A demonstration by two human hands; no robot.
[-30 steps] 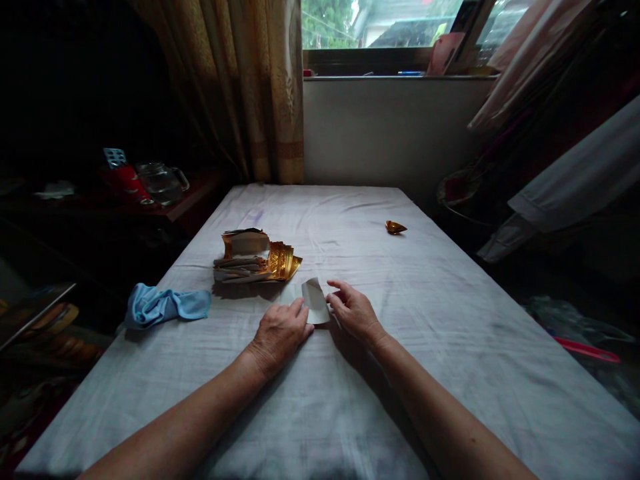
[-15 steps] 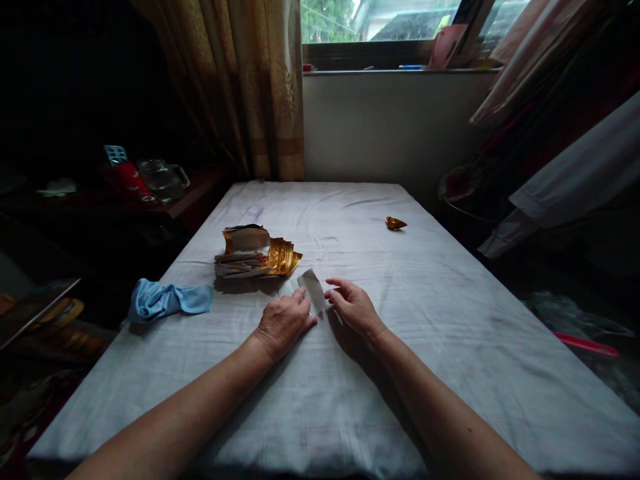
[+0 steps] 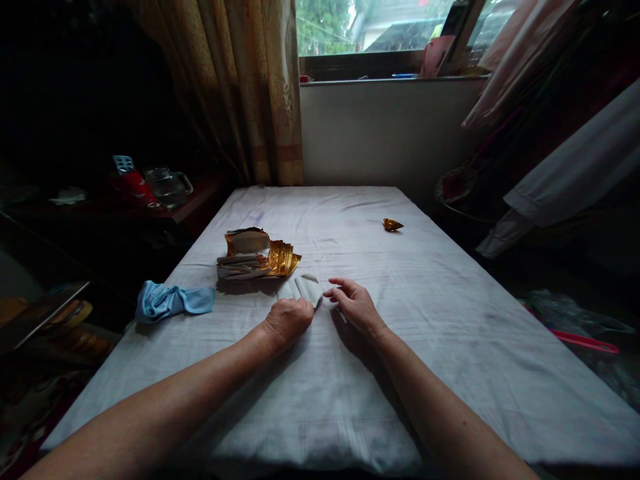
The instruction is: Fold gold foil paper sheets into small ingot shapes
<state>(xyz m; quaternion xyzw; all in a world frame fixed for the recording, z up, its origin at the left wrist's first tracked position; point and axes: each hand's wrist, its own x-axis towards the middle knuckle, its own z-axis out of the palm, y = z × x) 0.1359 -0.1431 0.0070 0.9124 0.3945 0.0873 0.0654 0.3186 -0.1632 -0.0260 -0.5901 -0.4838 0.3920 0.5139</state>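
Dim bench (image 3: 450,347) on my feed, paper (image 3: 304,290) flatter now so creases show, left grip (image 3: 289,321) curled, can't tell if pinching, right grip (image 3: 355,307) half-open, empty.

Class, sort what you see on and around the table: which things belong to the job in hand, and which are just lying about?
In the job:
paper, at the left hand
gold stack, probably
gold piece, probably

Lying about, it seems:
blue cloth
glass jug
pink cup
curtain
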